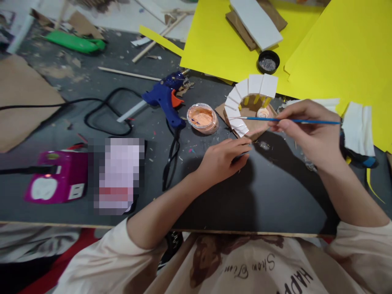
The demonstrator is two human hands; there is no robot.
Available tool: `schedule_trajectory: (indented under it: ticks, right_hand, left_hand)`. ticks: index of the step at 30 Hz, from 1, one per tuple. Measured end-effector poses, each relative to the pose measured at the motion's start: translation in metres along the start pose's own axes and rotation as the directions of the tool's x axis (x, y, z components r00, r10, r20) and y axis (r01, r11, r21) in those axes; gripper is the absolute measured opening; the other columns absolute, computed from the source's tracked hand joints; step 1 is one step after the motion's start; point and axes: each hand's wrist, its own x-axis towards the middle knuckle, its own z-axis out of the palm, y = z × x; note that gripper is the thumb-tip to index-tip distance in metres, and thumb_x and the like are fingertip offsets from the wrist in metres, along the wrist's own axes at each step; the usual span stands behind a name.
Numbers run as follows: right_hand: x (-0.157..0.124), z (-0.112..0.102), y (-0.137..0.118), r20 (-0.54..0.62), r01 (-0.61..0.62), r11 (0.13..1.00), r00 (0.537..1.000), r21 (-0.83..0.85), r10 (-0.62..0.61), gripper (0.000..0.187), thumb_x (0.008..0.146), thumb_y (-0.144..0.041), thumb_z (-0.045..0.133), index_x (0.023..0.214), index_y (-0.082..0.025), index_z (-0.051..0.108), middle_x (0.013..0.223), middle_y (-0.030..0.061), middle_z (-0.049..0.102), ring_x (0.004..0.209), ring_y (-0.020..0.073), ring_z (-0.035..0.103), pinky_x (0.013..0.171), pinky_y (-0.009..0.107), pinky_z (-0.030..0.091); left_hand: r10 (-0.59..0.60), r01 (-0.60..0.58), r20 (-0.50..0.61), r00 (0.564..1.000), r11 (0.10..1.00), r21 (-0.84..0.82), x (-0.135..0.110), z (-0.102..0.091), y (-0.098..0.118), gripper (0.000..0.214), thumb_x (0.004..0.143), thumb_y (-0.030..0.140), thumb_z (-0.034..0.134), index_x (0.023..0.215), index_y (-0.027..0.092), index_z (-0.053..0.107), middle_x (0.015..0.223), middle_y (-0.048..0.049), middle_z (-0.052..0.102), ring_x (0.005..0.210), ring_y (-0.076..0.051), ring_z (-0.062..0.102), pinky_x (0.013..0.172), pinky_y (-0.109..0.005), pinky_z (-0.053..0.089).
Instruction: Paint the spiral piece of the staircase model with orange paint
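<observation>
Two hands worked at the small curved staircase model (245, 104) on the desk (275, 192). Right hand (309, 132), fingers pinched on a thin blue paintbrush (290, 120), lay right of the model; the brush ran level, bristles leftward over the white steps. Left hand (225, 157), fingers curled narrow, touched the model's near edge. Orange paint pot (202, 118) sat just left of the model.

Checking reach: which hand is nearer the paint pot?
Left. The left hand lies just below and right of the paint pot; the right hand, holding the brush, is farther right.
</observation>
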Motion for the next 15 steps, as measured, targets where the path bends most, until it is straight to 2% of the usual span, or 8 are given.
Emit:
schedule_trajectory:
  ticks: [3,6,9,15]
  right_hand:
    - [0.008,0.021,-0.003,0.051,0.025,1.0,0.998,-0.016,-0.024,0.004,0.085,-0.02,0.061,0.086,-0.021,0.065,0.085,-0.0017,0.069,0.079,0.0115,0.068,0.07,0.025,0.056]
    - [0.021,0.038,-0.008,0.142,0.068,0.997,0.988,-0.039,-0.062,0.006,0.086,-0.022,0.058,0.083,-0.019,0.063,0.08,-0.0013,0.066,0.075,0.0112,0.066,0.063,0.023,0.054]
    - [0.03,0.052,-0.012,0.223,0.107,0.992,0.971,-0.072,-0.088,0.008,0.087,-0.02,0.053,0.083,-0.019,0.06,0.08,-0.002,0.064,0.072,0.01,0.064,0.064,0.023,0.053]
    - [0.038,0.071,-0.008,0.26,0.141,0.968,0.962,-0.209,-0.084,0.008,0.088,-0.021,0.05,0.084,-0.02,0.057,0.078,-0.0012,0.062,0.071,0.0107,0.059,0.067,0.024,0.049]
  left_hand:
    - [0.016,-0.016,-0.002,1.0,1.0,0.0,0.0,0.0,0.0,0.023,0.092,0.026,0.048,0.103,0.018,0.067,0.116,-0.0061,0.07,0.096,-0.018,0.069,0.083,-0.03,0.054]
    - [0.034,-0.034,-0.014,0.999,0.999,-0.006,0.001,0.001,-0.001,0.023,0.092,0.026,0.048,0.101,0.017,0.068,0.113,-0.0065,0.071,0.097,-0.019,0.069,0.084,-0.031,0.054]
    - [0.047,-0.048,-0.052,0.998,0.999,-0.016,0.002,0.002,-0.001,0.023,0.092,0.024,0.048,0.1,0.017,0.069,0.106,-0.0063,0.073,0.098,-0.018,0.069,0.086,-0.029,0.054]
    - [0.059,-0.059,-0.026,0.998,0.998,0.004,0.003,0.002,-0.002,0.026,0.092,0.025,0.045,0.098,0.017,0.069,0.105,-0.0061,0.074,0.093,-0.018,0.07,0.086,-0.031,0.055]
